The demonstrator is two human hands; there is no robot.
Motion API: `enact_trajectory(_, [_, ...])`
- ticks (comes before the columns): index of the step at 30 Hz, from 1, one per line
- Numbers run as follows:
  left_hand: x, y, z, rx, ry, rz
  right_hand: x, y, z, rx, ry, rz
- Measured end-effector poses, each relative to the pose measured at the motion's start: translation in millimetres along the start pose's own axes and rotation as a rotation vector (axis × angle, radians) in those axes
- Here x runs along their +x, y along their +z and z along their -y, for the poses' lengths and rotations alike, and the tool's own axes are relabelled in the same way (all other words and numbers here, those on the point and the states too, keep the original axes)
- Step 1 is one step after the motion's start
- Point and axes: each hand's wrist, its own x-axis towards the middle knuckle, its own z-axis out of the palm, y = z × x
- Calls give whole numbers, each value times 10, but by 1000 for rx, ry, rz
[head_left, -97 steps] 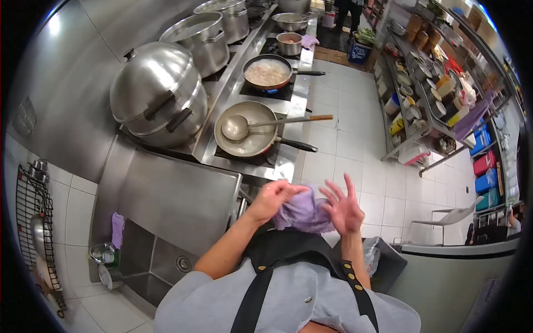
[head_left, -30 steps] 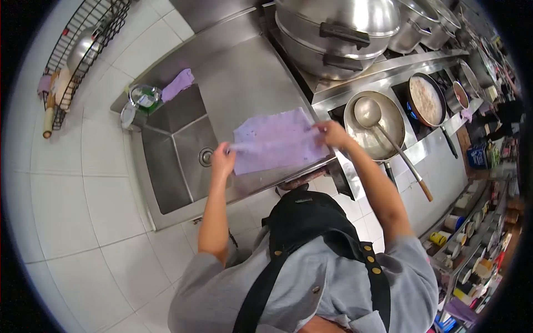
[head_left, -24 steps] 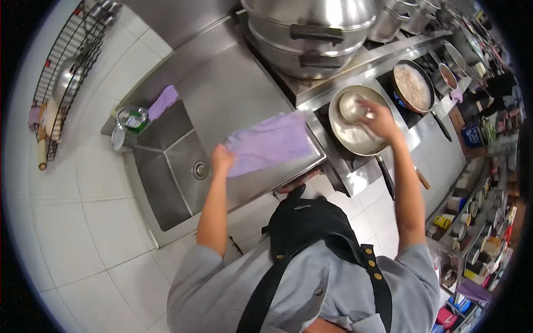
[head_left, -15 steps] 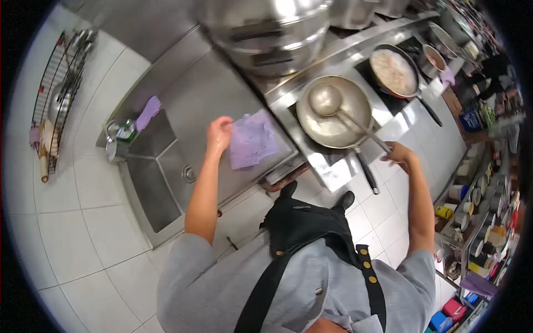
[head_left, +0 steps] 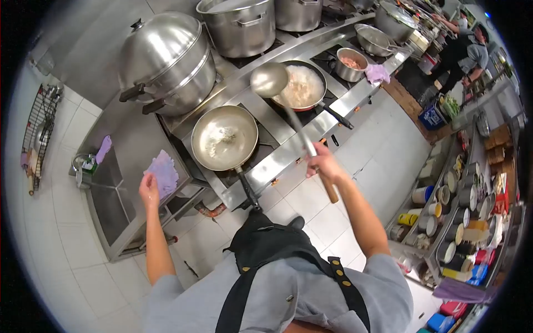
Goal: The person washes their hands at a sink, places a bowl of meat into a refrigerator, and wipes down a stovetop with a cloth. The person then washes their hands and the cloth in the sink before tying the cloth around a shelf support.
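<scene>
My right hand (head_left: 323, 164) is closed around the long handle of a metal ladle (head_left: 269, 79), whose wooden handle end sticks out below my fingers. The ladle's bowl hangs above the left edge of a black frying pan (head_left: 333, 115) with pale, whitish food (head_left: 304, 87) in it. A lilac cloth (head_left: 164, 175) is pinched in my left hand (head_left: 149, 191), bunched upward at the edge of the steel sink counter. Between my hands, on the near burner, a wide steel pan (head_left: 214, 122) holds a little shiny liquid; its black handle points toward me.
A large lidded steamer pot (head_left: 161, 55) and a stockpot (head_left: 241, 30) stand behind the burners. Further right are a saucepan (head_left: 351, 64) with pinkish contents and another lilac cloth (head_left: 377, 74). Crowded shelves (head_left: 444, 222) line the right. A person (head_left: 469, 55) stands at the far right.
The ladle has been lifted out of the near pan and carried right, over toward the food pan. My left hand has taken hold of the lilac cloth. The view has shifted right.
</scene>
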Motion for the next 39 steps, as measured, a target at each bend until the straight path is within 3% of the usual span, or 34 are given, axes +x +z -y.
enact_trajectory(1, [-182, -25, -323, -99, -92, 36, -32, -86, 253, -19, 23, -34])
enact_trajectory(3, [-650, 83, -1186, -301, -273, 110, 175, -462, 494, -349, -20, -127])
enact_trajectory(6, [-1013, 510, -1788, -409, -295, 206, 510, -806, 821, -957, -69, -297])
enact_trajectory(10, [-1222, 1313, -2563, -488, -296, 507, 1012, -1333, 904, -1284, -241, -284])
enact_trajectory(15, [-1300, 2933, -2813, -643, -271, 922, 1247, -1623, 1178, -1508, -331, -226])
enact_trajectory(17, [-1320, 3779, -2969, -738, -483, 991, 1411, -1866, 1244, -1593, -370, -145])
enact_trajectory(21, [-1211, 5081, -3773, -923, -944, 783, 1576, -2143, 1495, -1650, -447, -78])
enact_trajectory(23, [-997, 5454, -4002, -1326, -1105, 867, 1645, -2276, 1559, -1665, -488, 4])
enact_trajectory(26, [-1080, 6078, -3986, -1199, -991, 499, 1675, -2498, 1608, -1632, -491, 92])
enact_trajectory(27, [-1133, 6068, -4040, -1048, -1114, 279, 1680, -2608, 1673, -1624, -485, 122])
enact_trajectory(30, [-1194, 5767, -3897, -943, -818, 357, 1731, -2962, 1705, -1541, -545, 210])
enact_trajectory(34, [-1233, 5870, -4108, -966, -893, 271, 1812, -3242, 1894, -1445, -503, 265])
enact_trajectory(39, [-1158, 5941, -4250, -1031, -820, 210, 1814, -3457, 2077, -1270, -479, 322])
